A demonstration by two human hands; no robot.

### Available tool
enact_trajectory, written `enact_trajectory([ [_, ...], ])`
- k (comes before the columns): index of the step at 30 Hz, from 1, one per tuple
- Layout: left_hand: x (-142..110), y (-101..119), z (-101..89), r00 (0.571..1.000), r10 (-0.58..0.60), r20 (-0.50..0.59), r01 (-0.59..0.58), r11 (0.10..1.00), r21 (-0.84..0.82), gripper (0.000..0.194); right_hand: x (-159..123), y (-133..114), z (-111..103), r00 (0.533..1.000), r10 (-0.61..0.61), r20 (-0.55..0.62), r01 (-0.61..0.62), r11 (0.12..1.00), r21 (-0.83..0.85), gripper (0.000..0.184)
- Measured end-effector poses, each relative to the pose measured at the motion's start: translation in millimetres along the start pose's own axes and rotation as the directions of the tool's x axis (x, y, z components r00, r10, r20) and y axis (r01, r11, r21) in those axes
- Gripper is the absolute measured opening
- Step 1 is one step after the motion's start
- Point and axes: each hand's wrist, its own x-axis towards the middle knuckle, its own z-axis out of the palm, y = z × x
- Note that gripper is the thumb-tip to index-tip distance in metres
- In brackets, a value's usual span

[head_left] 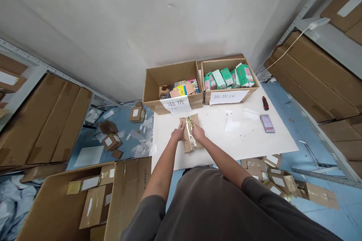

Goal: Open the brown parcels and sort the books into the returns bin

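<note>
A small brown cardboard parcel (191, 141) sealed with shiny tape lies on the white tabletop (226, 135) in front of me. My left hand (178, 132) rests on its left edge with fingers curled over it. My right hand (197, 131) presses on the parcel's top right, fingers bent, pinching at the tape near the far end; what is between the fingertips is too small to name. Behind the parcel stand two open cartons: the left carton (172, 84) holds mixed coloured boxes, the right carton (229, 79) holds several green and white boxes.
A red-and-black utility knife (265, 103) and a blurred small object (267, 123) lie on the table's right side. Opened brown parcels (271, 177) litter the blue floor to the right, more scraps (113, 139) to the left. A large open carton (85, 199) stands at lower left. Shelves with flat cardboard flank both sides.
</note>
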Motion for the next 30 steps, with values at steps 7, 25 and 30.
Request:
enact_trajectory([
  [7,1,-4,5.0,0.999,0.038,-0.019,-0.039,0.998,-0.047,0.158,6,-22,7,0.99,0.123,0.071,-0.111,0.983,-0.149,0.084],
  [25,-6,-36,10.1,0.958,0.247,-0.149,-0.262,0.96,-0.094,0.152,-6,-69,8,0.915,0.373,0.15,-0.366,0.928,-0.078,0.1],
  [30,-5,-36,9.1,0.958,0.254,-0.136,-0.268,0.958,-0.105,0.152,-33,-70,19,0.904,0.397,0.156,-0.379,0.915,-0.137,0.086],
])
